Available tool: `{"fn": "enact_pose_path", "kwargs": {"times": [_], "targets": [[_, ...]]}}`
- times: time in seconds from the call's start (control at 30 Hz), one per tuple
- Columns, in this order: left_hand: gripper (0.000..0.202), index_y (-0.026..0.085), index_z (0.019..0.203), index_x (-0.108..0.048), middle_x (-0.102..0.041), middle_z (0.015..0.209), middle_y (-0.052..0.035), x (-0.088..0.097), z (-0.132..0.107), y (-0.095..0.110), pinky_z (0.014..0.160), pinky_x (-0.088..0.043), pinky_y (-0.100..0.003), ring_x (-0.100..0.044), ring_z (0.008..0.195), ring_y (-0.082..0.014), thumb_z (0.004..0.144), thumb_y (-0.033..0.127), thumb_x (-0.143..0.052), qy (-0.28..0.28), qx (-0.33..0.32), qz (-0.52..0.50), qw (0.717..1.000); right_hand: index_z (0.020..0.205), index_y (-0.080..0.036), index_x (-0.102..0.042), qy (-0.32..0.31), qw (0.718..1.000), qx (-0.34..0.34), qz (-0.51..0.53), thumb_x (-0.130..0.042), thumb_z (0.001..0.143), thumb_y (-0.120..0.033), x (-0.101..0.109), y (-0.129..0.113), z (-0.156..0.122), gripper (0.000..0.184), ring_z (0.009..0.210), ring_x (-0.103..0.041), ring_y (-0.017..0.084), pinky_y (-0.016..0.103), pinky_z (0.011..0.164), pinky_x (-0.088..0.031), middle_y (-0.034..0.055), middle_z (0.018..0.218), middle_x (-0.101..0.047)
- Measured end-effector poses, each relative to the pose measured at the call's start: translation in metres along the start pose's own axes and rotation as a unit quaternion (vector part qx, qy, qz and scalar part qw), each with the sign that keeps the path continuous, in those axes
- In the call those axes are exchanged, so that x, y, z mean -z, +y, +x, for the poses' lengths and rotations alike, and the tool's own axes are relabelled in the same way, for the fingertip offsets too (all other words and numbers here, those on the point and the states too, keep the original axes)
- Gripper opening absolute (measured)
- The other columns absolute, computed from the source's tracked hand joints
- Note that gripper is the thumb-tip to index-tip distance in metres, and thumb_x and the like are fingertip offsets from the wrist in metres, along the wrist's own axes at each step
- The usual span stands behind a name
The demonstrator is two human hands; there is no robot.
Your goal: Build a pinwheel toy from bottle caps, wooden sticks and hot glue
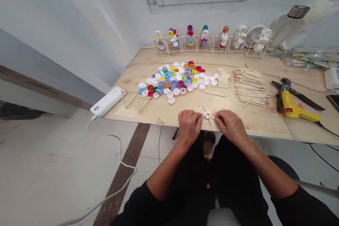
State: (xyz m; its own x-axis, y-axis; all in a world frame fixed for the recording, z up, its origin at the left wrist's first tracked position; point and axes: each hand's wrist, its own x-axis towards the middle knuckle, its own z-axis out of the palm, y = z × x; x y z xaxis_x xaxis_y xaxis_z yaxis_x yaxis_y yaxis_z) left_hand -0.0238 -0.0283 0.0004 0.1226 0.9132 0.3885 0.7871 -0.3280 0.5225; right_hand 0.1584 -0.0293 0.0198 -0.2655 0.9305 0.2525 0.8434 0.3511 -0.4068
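At the table's front edge, a white bottle cap (pixel 208 115) has several thin wooden sticks radiating from it like spokes. My left hand (pixel 189 123) pinches a stick on the cap's left side. From the right, my right hand (pixel 230 123) closes its thumb and fingers on another stick of the same piece. A pile of colored bottle caps (pixel 172 79) lies beyond my left hand. Past my right hand is a large heap of wooden sticks (pixel 250 86), with a smaller stack of sticks (pixel 223 78) beside it.
A yellow glue gun (pixel 293 106) and black-handled pliers (pixel 304 97) lie to the right. Small stick stands with cap wheels (pixel 190 39) line the wall. A stick frame (pixel 136 102) stands by a white power strip (pixel 107 101) at the left edge.
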Motion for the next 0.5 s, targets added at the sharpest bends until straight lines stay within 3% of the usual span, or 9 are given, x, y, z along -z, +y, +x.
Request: {"fn": "enact_pose_path", "kwargs": {"times": [0.5], "targets": [[0.012,0.022,0.082,-0.066,-0.064,0.077,-0.0027,-0.0006,-0.0001,-0.0024,0.083,-0.036,-0.037,-0.054,0.083,-0.0198,0.086,0.023,-0.055,-0.003,-0.007,-0.001,1.0,0.079,-0.02,-0.056,0.0,1.0,-0.005,-0.023,-0.044,0.087,-0.024,-0.0004,-0.0036,0.0004,0.015,0.073,-0.052,0.018,0.029,0.067,-0.037,0.005,0.077,-0.062]]}}
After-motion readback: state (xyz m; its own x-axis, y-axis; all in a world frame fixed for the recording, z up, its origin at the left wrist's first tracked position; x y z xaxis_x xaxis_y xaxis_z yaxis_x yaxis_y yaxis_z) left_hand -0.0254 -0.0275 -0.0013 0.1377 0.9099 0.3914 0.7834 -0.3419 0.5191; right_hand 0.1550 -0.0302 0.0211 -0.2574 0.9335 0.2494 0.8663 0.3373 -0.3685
